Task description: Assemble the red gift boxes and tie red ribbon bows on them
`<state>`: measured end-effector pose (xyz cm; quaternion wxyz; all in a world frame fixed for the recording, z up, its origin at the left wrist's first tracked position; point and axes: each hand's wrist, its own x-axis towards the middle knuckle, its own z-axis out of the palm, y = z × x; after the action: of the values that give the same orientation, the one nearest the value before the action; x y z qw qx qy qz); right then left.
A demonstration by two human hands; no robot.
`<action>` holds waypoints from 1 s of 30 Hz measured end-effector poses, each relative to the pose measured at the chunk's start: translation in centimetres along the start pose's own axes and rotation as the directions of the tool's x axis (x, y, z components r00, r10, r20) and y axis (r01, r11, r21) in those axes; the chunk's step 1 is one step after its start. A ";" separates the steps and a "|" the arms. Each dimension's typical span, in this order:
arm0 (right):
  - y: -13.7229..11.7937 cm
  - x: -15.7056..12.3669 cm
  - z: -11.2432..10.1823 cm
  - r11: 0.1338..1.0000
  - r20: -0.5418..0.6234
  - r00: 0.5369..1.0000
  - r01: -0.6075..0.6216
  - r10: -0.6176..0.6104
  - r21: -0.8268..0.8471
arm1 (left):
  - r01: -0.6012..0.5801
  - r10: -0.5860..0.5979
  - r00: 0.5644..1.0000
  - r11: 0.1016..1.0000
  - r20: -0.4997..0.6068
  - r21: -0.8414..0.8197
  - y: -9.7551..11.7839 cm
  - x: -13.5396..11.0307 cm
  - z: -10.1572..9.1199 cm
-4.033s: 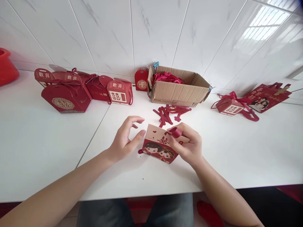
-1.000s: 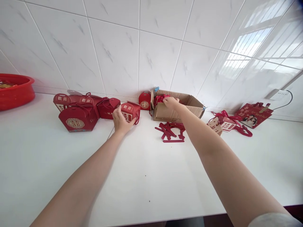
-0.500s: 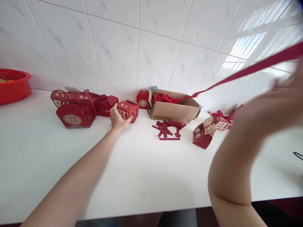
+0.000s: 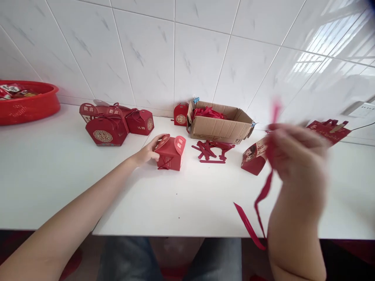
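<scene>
Two hands over a white table (image 4: 187,203). Left hand (image 4: 146,153) closed round the left side of a small red gift box (image 4: 171,156), which stands on the table near the middle, in front of a cardboard box (image 4: 218,128). Two rounded flaps open on its top, each with pale characters too small to read. Right hand (image 4: 295,156) raised at the right and smeared by motion, fingers seemingly pinched on a red ribbon (image 4: 265,191); exact grip hard to make out. Ribbon hanging down past the table's front edge, upper end lost in the blur.

Small print on the cardboard box's front unreadable. Tangle of red ribbons (image 4: 208,113) inside, impossible to count.

Round gold emblem on the largest box of the cluster of red boxes (image 4: 103,132) at the left; white characters on the tabs behind, not legible. About four boxes there, overlapping, so count uncertain.

One more red box (image 4: 181,113) against the wall, just beside the cardboard box. One tilted box with a cartoon couple (image 4: 252,158), partly hidden by the right hand. One red bag (image 4: 331,130) at the far right, half hidden. Roughly eight loose red strips (image 4: 212,150), piled crosswise. One red basin (image 4: 26,103), cut off by the left edge.
</scene>
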<state>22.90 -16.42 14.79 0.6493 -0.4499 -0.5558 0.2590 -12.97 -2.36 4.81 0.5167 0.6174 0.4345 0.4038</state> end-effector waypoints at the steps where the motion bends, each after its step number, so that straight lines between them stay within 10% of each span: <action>1: 0.9 0.1 1.1 0.991 0.103 0.990 -0.108 0.099 0.082 | 0.015 -0.008 0.996 0.997 0.094 -0.076 -0.1 -0.8 0.3; 5: 5.1 0.2 5.5 0.841 0.584 0.732 -0.521 0.351 0.147 | 0.080 0.029 0.934 0.955 0.357 -0.287 -0.4 -2.9 1.6; 8: 6.8 -0.6 6.8 0.849 0.714 0.607 -0.528 0.349 0.035 | 0.114 0.060 0.884 0.934 0.463 -0.339 -0.4 -3.5 2.3; 14: 6.4 -1.5 6.6 0.863 0.650 0.669 -0.504 0.360 0.041 | 0.117 0.095 0.860 0.920 0.501 -0.375 -0.1 -3.8 3.2; 30: 5.6 -2.4 6.9 0.837 0.641 0.635 -0.547 0.431 -0.021 | 0.169 0.057 0.840 0.917 0.540 -0.360 0.7 -5.0 5.0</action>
<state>16.64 -13.79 8.62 0.3704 -0.4134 -0.5693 0.6065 -9.60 -8.65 4.57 0.7430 0.5757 0.1997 0.2769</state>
